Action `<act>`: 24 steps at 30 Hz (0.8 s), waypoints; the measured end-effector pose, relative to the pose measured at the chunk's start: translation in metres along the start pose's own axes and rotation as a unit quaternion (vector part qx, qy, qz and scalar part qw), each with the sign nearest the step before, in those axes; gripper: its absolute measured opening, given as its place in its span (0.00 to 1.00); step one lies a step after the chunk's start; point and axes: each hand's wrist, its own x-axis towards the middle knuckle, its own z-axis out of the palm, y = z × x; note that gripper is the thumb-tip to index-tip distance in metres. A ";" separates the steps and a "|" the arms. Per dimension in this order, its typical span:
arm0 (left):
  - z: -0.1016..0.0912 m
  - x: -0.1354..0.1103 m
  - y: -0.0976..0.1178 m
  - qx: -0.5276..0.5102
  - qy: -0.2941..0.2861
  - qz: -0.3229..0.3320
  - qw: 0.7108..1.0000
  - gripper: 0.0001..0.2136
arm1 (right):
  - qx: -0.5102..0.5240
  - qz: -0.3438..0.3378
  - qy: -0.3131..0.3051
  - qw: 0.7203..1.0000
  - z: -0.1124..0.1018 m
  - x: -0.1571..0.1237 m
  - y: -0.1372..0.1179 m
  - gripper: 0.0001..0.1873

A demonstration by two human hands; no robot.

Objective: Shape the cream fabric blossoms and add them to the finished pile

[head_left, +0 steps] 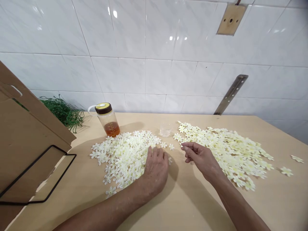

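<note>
A pile of white artificial flower heads (125, 154) lies left of centre on the table. My left hand (157, 168) rests palm down on its right edge, fingers laid over the flowers; whether it has hold of one is hidden. My right hand (198, 157) hovers beside a second, yellower pile of flower heads (231, 149). Its thumb and index finger are pinched together, and what they hold, if anything, is too small to make out. Between the piles, near both hands, stands a small clear cup (165, 130). A loose flower (171, 147) lies just below it.
A bottle of amber liquid (108, 120) stands behind the left pile. At the left are a cardboard box (31, 128), a black wire frame (60, 173) and green artificial stems (64, 110). Stray flowers (286, 171) lie far right. A tiled wall (156, 77) closes off the back.
</note>
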 end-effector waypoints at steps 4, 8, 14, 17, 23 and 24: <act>-0.016 0.009 -0.014 0.054 -0.011 -0.029 0.998 0.12 | -0.020 -0.001 0.007 1.000 -0.002 0.001 0.001 0.21; -0.026 0.015 -0.026 0.035 -0.040 -0.044 0.998 0.12 | -0.030 -0.002 0.006 1.000 -0.003 0.001 0.003 0.20; -0.004 0.012 -0.007 -0.062 0.000 0.054 0.997 0.22 | -0.018 -0.015 0.010 1.000 -0.003 0.004 0.007 0.21; 0.012 0.014 0.002 -0.093 0.015 0.093 0.991 0.26 | -0.024 -0.010 0.009 1.000 -0.003 0.004 0.005 0.21; 0.017 0.015 -0.015 -0.038 0.034 0.047 0.998 0.17 | -0.038 0.011 0.003 0.999 -0.003 0.003 0.002 0.19; 0.015 0.013 -0.020 -0.021 0.031 0.036 0.999 0.16 | -0.039 0.013 0.000 0.999 -0.003 0.003 0.003 0.18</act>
